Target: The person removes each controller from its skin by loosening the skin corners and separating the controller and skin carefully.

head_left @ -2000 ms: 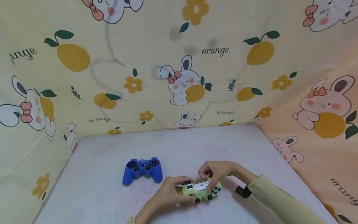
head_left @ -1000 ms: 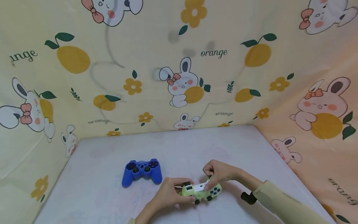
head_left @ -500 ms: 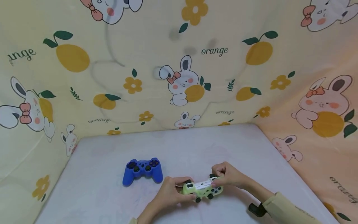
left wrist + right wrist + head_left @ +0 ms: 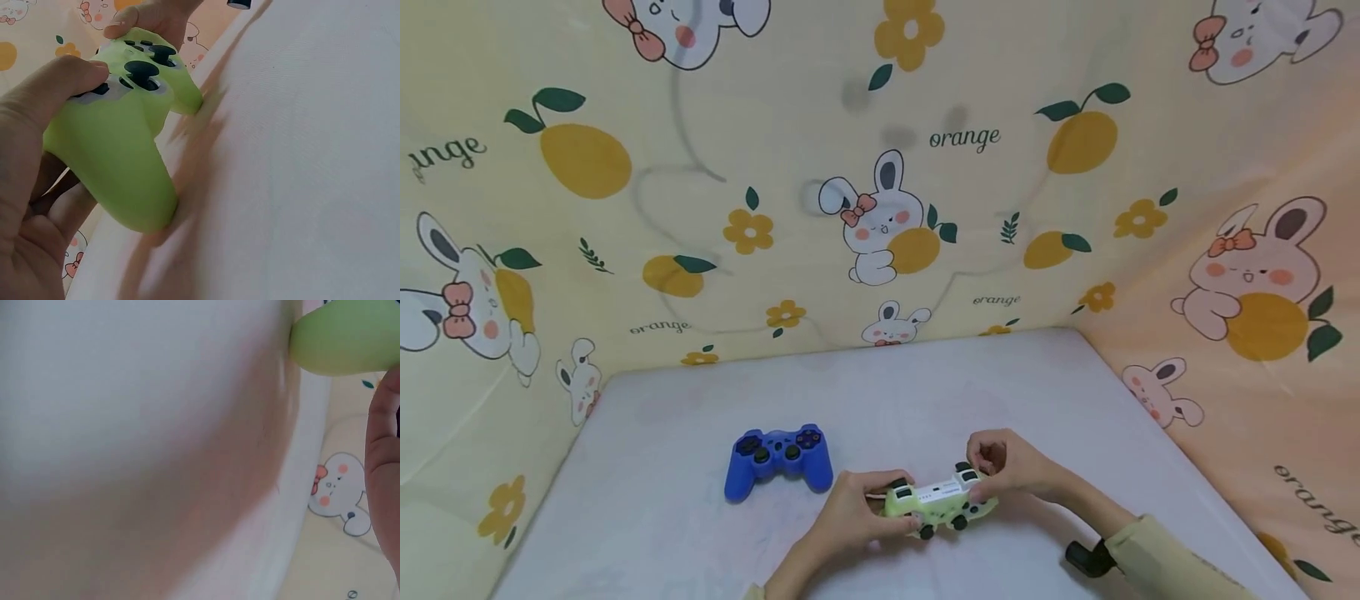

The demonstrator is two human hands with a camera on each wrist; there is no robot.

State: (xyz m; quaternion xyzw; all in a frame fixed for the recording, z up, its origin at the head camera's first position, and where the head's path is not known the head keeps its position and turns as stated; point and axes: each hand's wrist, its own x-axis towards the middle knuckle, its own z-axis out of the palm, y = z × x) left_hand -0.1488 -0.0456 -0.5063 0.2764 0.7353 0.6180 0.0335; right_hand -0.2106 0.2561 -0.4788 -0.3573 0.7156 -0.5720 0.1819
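A white game controller with a light green cover point(image 4: 934, 502) is held between both hands near the front of the table, its white top edge and black shoulder buttons showing in the head view. My left hand point(image 4: 859, 512) grips its left end, thumb on the button face and fingers behind, as the left wrist view also shows. At the other end my right hand point(image 4: 1011, 467) pinches the corner by the shoulder buttons, thumb in front and fingers curled. In the right wrist view, one green grip point(image 4: 347, 340) shows beside that hand's edge. Shadow lies on the table below the controller.
A blue game controller point(image 4: 778, 461) lies face up on the white table point(image 4: 677, 400), left of the hands. Printed cloth point(image 4: 820, 108) with rabbits and oranges walls the table at the back and sides. A black device point(image 4: 1088, 558) sits on the right wrist.
My right hand has shifted right along the controller, from its top edge to its right corner, uncovering the black shoulder buttons there. My left hand keeps its grip; the blue controller stays put.
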